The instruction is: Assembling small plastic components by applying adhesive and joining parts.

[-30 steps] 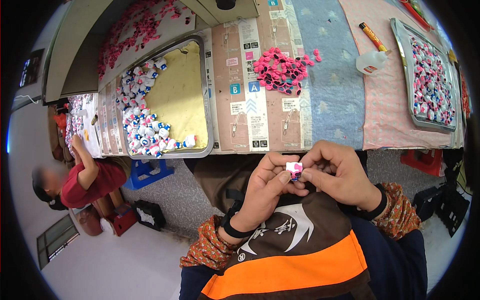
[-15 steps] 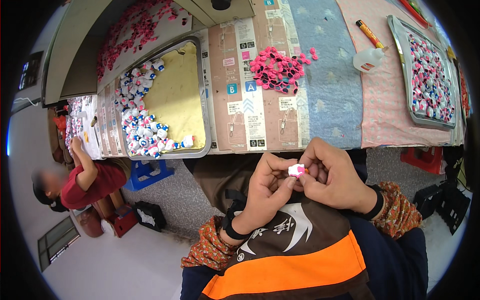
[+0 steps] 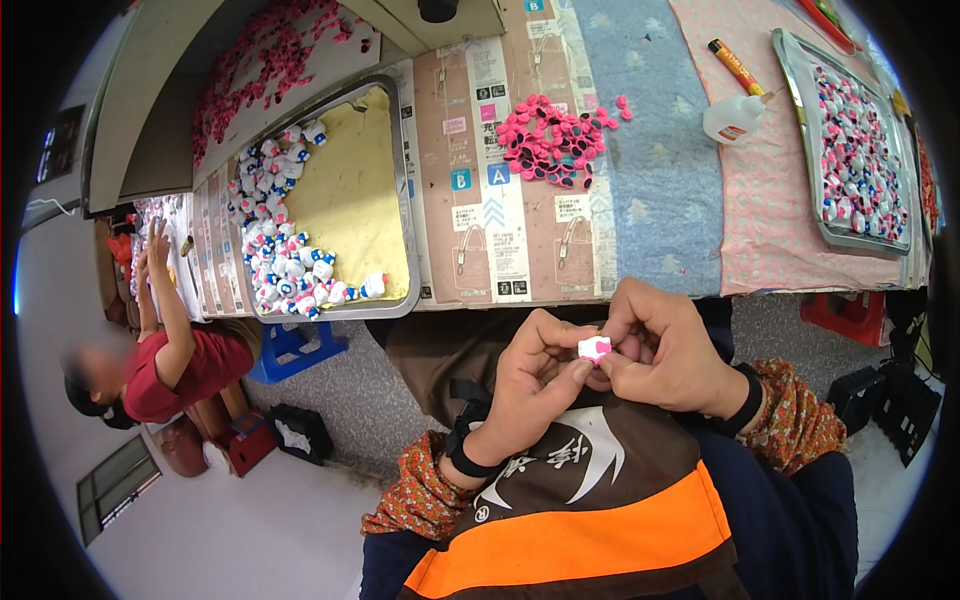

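A small white and pink toy figurine piece (image 3: 594, 348) is pinched between both hands, just off the table's near edge and above my apron. My left hand (image 3: 535, 375) grips it from the left, thumb and fingers closed on its side. From the right, my right hand (image 3: 668, 355) holds it with thumb and fingertips; what lies under those fingertips is hidden. Beyond the hands, a pile of small pink pieces with dark faces (image 3: 555, 140) lies on the table. To the left, white, blue and pink figurines (image 3: 290, 270) fill one side of a metal tray (image 3: 412, 240) with a yellow lining.
A white squeeze bottle (image 3: 735, 120) and a yellow-orange tube (image 3: 735, 68) lie at the right, beside a second metal tray (image 3: 795, 110) of figurines. A box-like shelf (image 3: 140, 100) holds more pink pieces. At the far left, a co-worker in red (image 3: 190, 360) sits near a blue stool (image 3: 295, 355).
The figurine piece has turned slightly between my fingertips, while my hands stay nearly in place. At the left, the co-worker's arms have risen.
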Tool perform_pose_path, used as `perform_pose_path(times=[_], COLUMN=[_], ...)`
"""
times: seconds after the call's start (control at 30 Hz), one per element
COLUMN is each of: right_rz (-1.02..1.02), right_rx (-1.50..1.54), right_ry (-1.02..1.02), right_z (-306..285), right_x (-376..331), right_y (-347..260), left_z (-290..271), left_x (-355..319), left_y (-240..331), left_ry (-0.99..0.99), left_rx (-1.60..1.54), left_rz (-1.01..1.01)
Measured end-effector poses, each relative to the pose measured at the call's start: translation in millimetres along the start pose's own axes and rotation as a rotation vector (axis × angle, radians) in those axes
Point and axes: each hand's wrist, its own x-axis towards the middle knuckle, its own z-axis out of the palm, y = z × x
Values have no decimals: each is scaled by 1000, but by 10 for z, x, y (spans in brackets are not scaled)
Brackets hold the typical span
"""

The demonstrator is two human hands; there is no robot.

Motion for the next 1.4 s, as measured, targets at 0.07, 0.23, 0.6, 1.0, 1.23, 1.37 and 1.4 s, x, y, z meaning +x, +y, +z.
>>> perform_pose_path(times=[0.07, 0.23, 0.6, 1.0, 1.23, 1.37, 1.4], right_rz=[16, -13, -223, -379, -463, -489, -486], right_rx=[35, 26, 94, 111, 139, 113, 128], right_ry=[-4, -29, -21, -94, -139, -136, -143], right_z=[-46, -97, -11, 22, 86, 105, 112], right_x=[8, -132, -352, -646, -826, -932, -958], right_y=[-7, -96, -56, -111, -54, -23, -24], left_z=[23, 10, 196, 340, 450, 544, 546], left_x=[67, 82, 20, -199, -434, -561, -584], left_y=[26, 53, 142, 64, 33, 28, 16], left_ry=[-9, -106, -129, -230, -236, -237, -235], left_rx=[-61, 82, -54, -18, -22, -17, -13], left_rz=[-35, 73, 94, 286, 304, 322, 324])
